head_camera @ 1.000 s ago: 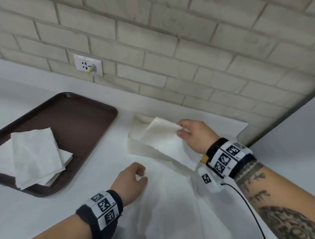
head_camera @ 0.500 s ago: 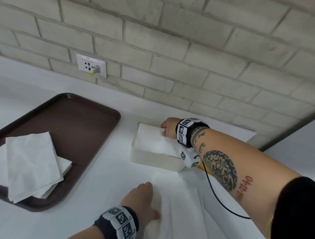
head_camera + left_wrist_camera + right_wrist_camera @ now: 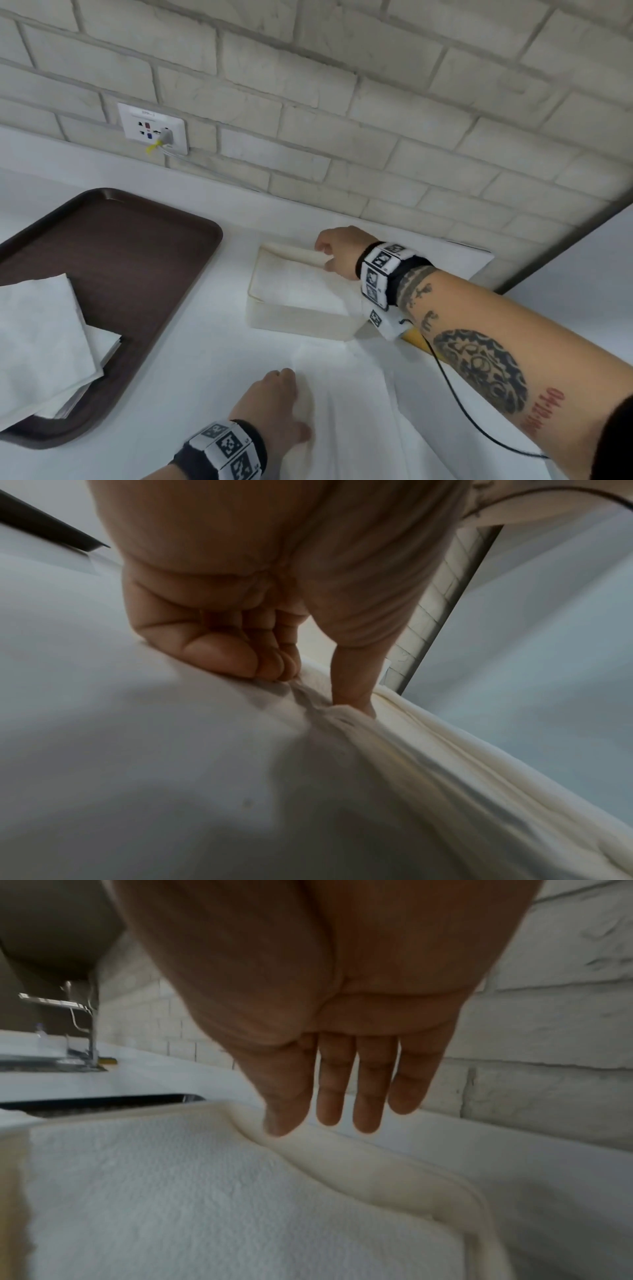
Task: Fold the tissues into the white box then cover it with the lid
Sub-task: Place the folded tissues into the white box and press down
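A white box [image 3: 298,320] stands on the counter near the wall with a folded tissue [image 3: 294,284] lying flat in it. My right hand [image 3: 323,255] reaches over the box's far edge. In the right wrist view its fingers [image 3: 366,1110] are straight and the thumb tip touches the tissue [image 3: 171,1191] at the box's far rim [image 3: 462,1183]. In front of the box another tissue [image 3: 342,411] lies spread on the counter. My left hand [image 3: 284,383] rests on its left edge. In the left wrist view this hand [image 3: 315,688] pinches a bunched fold of that tissue [image 3: 428,764] between curled fingers and thumb.
A brown tray [image 3: 137,260] at the left carries a stack of tissues [image 3: 44,342]. A flat white lid [image 3: 476,262] lies behind my right wrist by the brick wall. A wall socket [image 3: 152,128] sits above the tray. A black cable [image 3: 455,404] hangs from my right wrist.
My right hand carried the folded tissue forward, laid it in the box and now has its fingers straight at the far edge. My left hand moved onto the spread tissue.
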`<state>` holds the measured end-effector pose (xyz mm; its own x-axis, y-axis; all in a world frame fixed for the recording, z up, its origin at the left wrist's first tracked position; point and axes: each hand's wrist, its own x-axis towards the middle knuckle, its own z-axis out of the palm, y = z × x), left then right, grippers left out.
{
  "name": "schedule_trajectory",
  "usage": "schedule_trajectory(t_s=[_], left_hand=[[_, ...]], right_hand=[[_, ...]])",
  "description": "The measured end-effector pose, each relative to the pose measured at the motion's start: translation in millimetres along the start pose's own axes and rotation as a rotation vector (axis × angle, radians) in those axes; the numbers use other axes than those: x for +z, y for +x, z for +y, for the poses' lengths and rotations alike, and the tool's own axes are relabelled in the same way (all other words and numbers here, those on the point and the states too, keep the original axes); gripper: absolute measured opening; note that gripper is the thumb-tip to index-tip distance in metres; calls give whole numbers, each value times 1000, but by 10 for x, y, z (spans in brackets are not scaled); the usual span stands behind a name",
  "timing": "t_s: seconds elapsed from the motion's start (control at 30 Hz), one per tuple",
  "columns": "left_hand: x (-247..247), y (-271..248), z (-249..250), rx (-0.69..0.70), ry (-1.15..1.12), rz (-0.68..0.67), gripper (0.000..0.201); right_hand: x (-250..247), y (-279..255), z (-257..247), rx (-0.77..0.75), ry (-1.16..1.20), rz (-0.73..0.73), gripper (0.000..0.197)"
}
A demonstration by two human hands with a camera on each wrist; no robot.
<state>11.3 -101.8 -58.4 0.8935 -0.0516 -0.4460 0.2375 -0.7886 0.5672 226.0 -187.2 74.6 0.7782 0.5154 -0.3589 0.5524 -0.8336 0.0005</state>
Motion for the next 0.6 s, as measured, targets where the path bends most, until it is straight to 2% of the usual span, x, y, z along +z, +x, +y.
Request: schedule_trajectory(t_s=[0.07, 0.17, 0.2, 0.4, 0.53, 0.6], left_hand=[[-8, -7, -2, 12, 9, -4, 42], [-1, -7, 1, 19, 28, -4, 35], [2, -10, 11, 17, 39, 7, 32], [-28, -96, 44, -52, 158, -4, 20], [-14, -138, 1, -78, 169, 14, 19], [19, -161, -41, -86, 153, 62, 22]], right_hand=[[118, -199, 13, -2, 36, 7, 36], [522, -534, -88, -46, 126, -190, 54], [665, -608, -123, -45, 142, -217, 58], [1050, -573, -184, 11, 136, 23, 32], [1040, -556, -249, 27, 148, 48, 32], [1051, -584, -213, -4, 245, 90, 35]])
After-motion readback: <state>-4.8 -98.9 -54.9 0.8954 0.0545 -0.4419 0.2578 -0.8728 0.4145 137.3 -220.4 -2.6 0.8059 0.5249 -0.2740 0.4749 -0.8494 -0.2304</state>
